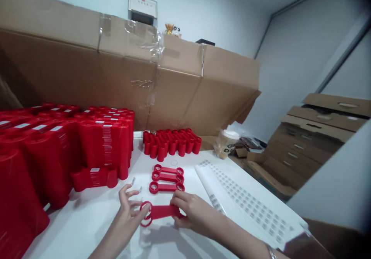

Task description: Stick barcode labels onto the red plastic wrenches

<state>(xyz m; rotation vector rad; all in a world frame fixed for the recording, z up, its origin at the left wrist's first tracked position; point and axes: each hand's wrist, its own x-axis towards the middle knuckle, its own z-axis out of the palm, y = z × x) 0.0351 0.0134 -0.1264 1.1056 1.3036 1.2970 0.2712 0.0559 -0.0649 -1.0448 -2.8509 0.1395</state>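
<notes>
Red connector (162,212) — flat bar, round open ring at one end.

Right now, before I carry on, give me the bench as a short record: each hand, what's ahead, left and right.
Left hand: thumb and finger at the ringed end of the held red piece; small labels at its other fingertips
Right hand: gripping that piece's other end
Just ahead: three red pieces lying in a column
Farther back: cluster of red pieces, before a large cardboard box
Left: larger wrapped red bundles
Right: label sheet; lidded cup beyond
</notes>
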